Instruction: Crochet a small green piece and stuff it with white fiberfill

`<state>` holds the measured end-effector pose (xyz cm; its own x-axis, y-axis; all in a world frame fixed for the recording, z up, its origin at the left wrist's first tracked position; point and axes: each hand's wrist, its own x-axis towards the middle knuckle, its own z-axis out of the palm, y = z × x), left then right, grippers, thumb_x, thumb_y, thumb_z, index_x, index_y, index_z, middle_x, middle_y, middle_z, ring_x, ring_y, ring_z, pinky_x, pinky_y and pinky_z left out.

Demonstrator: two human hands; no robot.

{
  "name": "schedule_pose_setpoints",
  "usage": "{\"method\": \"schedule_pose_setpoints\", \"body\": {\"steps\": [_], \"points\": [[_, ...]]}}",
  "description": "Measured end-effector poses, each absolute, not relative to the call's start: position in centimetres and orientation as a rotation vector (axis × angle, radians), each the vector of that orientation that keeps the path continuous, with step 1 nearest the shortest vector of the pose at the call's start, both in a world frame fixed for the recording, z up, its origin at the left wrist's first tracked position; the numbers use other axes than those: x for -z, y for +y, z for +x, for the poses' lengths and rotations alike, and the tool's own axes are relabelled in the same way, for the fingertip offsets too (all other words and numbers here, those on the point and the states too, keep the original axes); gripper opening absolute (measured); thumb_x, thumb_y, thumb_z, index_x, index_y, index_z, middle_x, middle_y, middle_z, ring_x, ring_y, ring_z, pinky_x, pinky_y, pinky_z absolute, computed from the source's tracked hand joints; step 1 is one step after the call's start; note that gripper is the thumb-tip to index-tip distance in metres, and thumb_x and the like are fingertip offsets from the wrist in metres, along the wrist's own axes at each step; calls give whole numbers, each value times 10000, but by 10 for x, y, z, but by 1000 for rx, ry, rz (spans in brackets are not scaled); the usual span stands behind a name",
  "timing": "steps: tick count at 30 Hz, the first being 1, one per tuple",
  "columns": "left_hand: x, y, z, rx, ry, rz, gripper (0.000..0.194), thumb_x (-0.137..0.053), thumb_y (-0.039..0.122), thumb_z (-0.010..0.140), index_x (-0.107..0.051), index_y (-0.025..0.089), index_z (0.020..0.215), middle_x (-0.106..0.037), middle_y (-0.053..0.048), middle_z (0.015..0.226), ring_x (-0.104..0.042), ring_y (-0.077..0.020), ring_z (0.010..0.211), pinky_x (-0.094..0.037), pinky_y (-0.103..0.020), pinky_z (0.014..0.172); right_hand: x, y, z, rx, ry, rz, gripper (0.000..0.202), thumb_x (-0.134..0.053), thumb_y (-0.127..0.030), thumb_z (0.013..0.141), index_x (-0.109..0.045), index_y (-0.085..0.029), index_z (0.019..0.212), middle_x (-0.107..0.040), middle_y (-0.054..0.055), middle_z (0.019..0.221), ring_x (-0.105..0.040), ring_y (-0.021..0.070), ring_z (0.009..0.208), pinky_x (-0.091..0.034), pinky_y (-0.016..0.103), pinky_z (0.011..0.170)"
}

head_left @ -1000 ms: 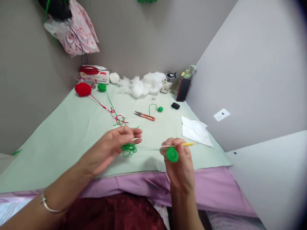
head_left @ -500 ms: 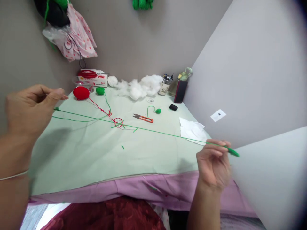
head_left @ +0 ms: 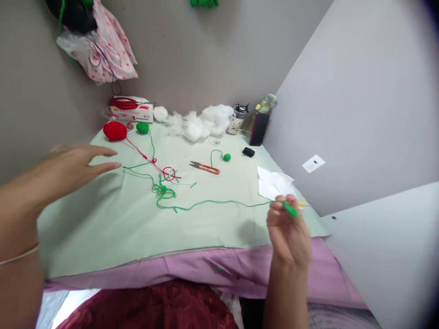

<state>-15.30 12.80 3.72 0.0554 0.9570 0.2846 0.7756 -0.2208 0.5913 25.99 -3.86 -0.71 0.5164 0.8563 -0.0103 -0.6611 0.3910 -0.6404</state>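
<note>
My left hand [head_left: 73,171] hovers over the left of the cloth, thumb and fingers apart, with nothing in it. At the right, my right hand [head_left: 288,233] pinches a small green crocheted piece [head_left: 291,209]. Green yarn [head_left: 212,201] runs from that piece leftward across the cloth into a loose tangle [head_left: 163,189]. It carries on past my left fingertips toward the green yarn ball [head_left: 142,128] at the back. Behind my right hand shows a thin yellow stick [head_left: 303,204]; I cannot tell whether it is held or lies there.
Orange-handled thread snips [head_left: 206,168] lie mid-table beside a small green ball [head_left: 227,157]. Farther back are a red yarn ball [head_left: 115,131], white stuffing [head_left: 199,124], a cup of pens [head_left: 235,123] and a phone [head_left: 259,130]. White paper [head_left: 272,183] lies at the right near the wall.
My left hand has let go of the green yarn and opened. The taut strand has dropped slack onto the cloth. My right hand has moved left with the crocheted piece.
</note>
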Motion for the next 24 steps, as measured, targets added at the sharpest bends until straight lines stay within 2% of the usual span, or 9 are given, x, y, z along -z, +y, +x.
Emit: {"method": "schedule_pose_setpoints", "body": {"steps": [3,7,11,13,14,17,19,22,24], "points": [[-46,91,-91,-1141,1373,1996,358,-709,480,898,-778,219,1132,-751,-65,1195,-631,-267,1087,-382,-448,1127,3,-34,218,-1112,-624,-758,189,-906,-310,782,-766,-189,823,-740,-10,775,-722,82,611,-594,140,547],[-33,48,-4,-1075,919,1726,466,-557,655,969,-699,213,929,-662,-11,827,-609,-191,798,-541,-331,810,-13,-35,179,-1259,-856,-715,207,-824,-383,875,-773,-201,791,-703,0,725,-667,82,532,-529,157,477],[-23,36,30,-713,449,1058,610,-608,780,874,-511,214,670,-337,69,622,-336,-110,541,-560,-290,610,-21,-37,177,-1139,-910,-685,167,-785,-364,910,-775,-227,814,-691,-12,727,-583,72,475,-494,183,451],[-31,38,23,-604,342,798,610,-650,759,864,-519,202,651,-318,75,622,-254,-81,497,-525,-252,503,-17,-37,181,-1021,-932,-710,154,-765,-351,924,-784,-228,832,-702,-2,745,-590,82,510,-492,191,467],[-38,40,16,-658,335,704,579,-682,722,870,-567,188,675,-376,60,650,-293,-72,501,-508,-222,488,-14,-37,182,-956,-948,-733,154,-758,-347,929,-791,-226,839,-709,7,754,-614,94,554,-496,194,487],[-57,42,-5,-1002,371,627,446,-633,662,947,-763,240,882,-668,-26,874,-643,-149,777,-613,-287,692,-2,-37,181,-788,-993,-816,162,-741,-337,943,-807,-225,847,-737,31,778,-678,131,713,-533,218,599],[-59,40,-13,-1208,375,770,567,-499,682,1005,-768,275,718,-756,-21,1000,-689,-259,1121,-593,-468,973,3,-38,177,-712,-1009,-860,160,-722,-329,959,-813,-239,863,-757,34,802,-697,147,784,-551,243,676],[-41,34,-15,-1270,436,1359,781,-352,755,1003,-710,271,504,-809,-21,1127,-508,-333,1452,-225,-563,1297,7,-40,171,-604,-1026,-896,158,-687,-300,984,-811,-260,893,-772,32,833,-700,162,815,-553,276,713],[-24,28,-12,-1197,573,1749,624,-486,709,986,-812,298,648,-787,-43,1269,-398,-349,1536,6,-540,1328,8,-42,168,-551,-1042,-916,161,-667,-273,993,-807,-265,914,-775,36,853,-700,176,823,-550,294,700]]}}
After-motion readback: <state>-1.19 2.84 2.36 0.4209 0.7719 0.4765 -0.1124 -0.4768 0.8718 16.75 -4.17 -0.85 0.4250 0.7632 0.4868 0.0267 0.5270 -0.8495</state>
